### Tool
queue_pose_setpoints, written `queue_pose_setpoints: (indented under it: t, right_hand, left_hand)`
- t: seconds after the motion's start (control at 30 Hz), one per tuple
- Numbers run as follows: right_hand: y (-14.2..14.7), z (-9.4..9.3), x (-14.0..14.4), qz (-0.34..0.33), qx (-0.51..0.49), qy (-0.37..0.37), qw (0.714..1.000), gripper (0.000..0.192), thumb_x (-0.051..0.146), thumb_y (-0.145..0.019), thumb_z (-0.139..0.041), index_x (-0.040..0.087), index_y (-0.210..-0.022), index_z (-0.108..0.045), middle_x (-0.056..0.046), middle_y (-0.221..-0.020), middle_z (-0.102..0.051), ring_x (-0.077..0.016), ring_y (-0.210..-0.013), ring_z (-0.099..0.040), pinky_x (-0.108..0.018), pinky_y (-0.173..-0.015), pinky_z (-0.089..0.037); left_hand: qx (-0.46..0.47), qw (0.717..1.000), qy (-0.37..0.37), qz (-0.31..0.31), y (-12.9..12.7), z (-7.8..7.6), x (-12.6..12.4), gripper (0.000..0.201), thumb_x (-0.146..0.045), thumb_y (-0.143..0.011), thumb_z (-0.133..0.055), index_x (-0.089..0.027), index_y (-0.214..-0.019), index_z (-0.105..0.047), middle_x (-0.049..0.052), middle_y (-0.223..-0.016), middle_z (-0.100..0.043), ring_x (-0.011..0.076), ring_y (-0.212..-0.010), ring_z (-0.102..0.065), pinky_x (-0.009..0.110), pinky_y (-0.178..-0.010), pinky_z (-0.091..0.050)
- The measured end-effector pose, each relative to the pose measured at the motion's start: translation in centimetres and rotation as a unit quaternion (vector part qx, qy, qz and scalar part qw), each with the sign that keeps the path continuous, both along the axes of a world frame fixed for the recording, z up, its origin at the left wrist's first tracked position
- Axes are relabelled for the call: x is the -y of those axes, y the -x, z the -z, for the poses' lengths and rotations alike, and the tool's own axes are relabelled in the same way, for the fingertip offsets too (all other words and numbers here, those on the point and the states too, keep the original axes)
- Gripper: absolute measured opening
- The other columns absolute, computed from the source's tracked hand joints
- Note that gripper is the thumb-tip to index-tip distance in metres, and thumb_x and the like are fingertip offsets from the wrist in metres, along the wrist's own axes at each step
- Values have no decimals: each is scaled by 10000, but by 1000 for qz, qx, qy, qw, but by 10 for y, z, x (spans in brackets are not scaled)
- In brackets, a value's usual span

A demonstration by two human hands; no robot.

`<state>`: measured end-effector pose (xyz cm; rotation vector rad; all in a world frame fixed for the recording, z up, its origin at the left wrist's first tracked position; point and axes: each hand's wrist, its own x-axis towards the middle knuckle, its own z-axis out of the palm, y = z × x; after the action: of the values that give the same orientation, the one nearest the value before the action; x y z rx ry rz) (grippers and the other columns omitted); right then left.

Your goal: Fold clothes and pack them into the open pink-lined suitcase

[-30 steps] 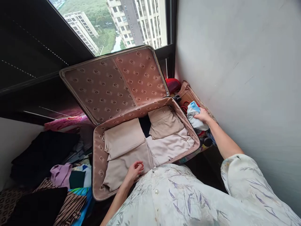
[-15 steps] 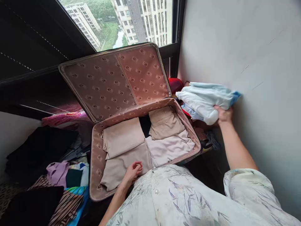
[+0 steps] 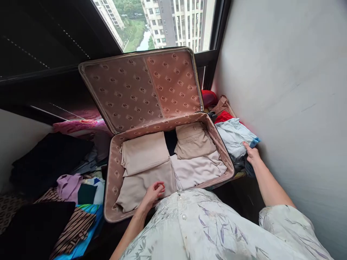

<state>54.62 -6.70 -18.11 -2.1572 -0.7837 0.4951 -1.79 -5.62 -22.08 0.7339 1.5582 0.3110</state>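
Note:
At the right, my right hand [image 3: 252, 154] grips the near right edge of a pale blue garment [image 3: 235, 136], thumb on top and the other fingers mostly hidden. The garment rests on a pile of clothes beside the wall. My left hand [image 3: 155, 193] hovers over or rests at the front of the open suitcase [image 3: 108, 187], its fingers loosely curled and holding nothing. Beneath it lies a folded beige garment [image 3: 138, 186]. Folded beige trousers [image 3: 145, 150], tan trousers [image 3: 193, 139] and a pale pinkish garment [image 3: 199, 168] fill much of the suitcase.
The suitcase lid [image 3: 130, 86] leans back against the window frame. At the left lie dark clothes [image 3: 51, 160], a lilac garment [image 3: 69, 186] and striped cloth [image 3: 77, 224]. A red cloth [image 3: 223, 116] lies behind the pale blue garment, near the white wall [image 3: 287, 72].
My right hand has lowered the pale blue garment from in front of the wall onto the pile at the right. My left hand has stayed nearly still. The view has shifted slightly.

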Motion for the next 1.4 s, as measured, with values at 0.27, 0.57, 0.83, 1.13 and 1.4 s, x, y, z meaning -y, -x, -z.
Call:
queue_pose_setpoints:
  t: [0.27, 0.57, 0.83, 1.13, 1.4]
  right_hand:
    - [36, -12, 6, -60, 309, -29, 949, 569, 355, -903, -547, 107, -1413, -499, -244, -1326, -602, -389, -1280, -520, -588, -1097, -392]
    - [189, 42, -73, -549, 385, 199, 715, 657, 89, -879, -466, 133, -1534, -440, -254, -1570, -447, -362, -1415, -439, -486, -1086, -396]
    - [182, 52, -121, -579, 351, 179, 714, 489, 90, -937, -387, 144, -1364, -619, -230, -1323, -642, -292, -1197, -601, -433, -1057, -405]
    - [151, -4, -170, -583, 300, 166, 736, 380, 192, -867, -519, 173, -1190, -719, -87, -1016, -767, -209, -958, -637, -261, -836, -454]
    - [152, -23, -53, -725, 254, 237, 594, 400, 145, -782, -599, 243, -1144, -740, -124, -1119, -760, -294, -1053, -693, -405, -929, -473]
  left_hand:
    - [-10, 999, -36, 23, -2, 1, 4, 500, -477, -629, -790, -164, -999, -668, 75, -907, -736, 223, -867, -719, 287, -736, -497]
    - [-50, 990, -106, 78, -5, 5, 10, 409, -380, -698, -683, -133, -1023, -706, 96, -929, -732, 202, -798, -676, 306, -727, -510]
    - [-15, 995, -99, -2, 7, -3, 14, 392, -355, -740, -711, -141, -1068, -692, 105, -965, -742, 213, -884, -709, 309, -787, -526]
    - [-22, 990, -131, 41, -7, -10, -9, 336, -354, -770, -680, -149, -1036, -701, 85, -910, -739, 217, -880, -699, 321, -802, -541]
    - [-70, 984, -149, 70, -13, 8, -12, 290, -319, -799, -680, -147, -1028, -722, 91, -902, -749, 236, -845, -707, 348, -813, -554]
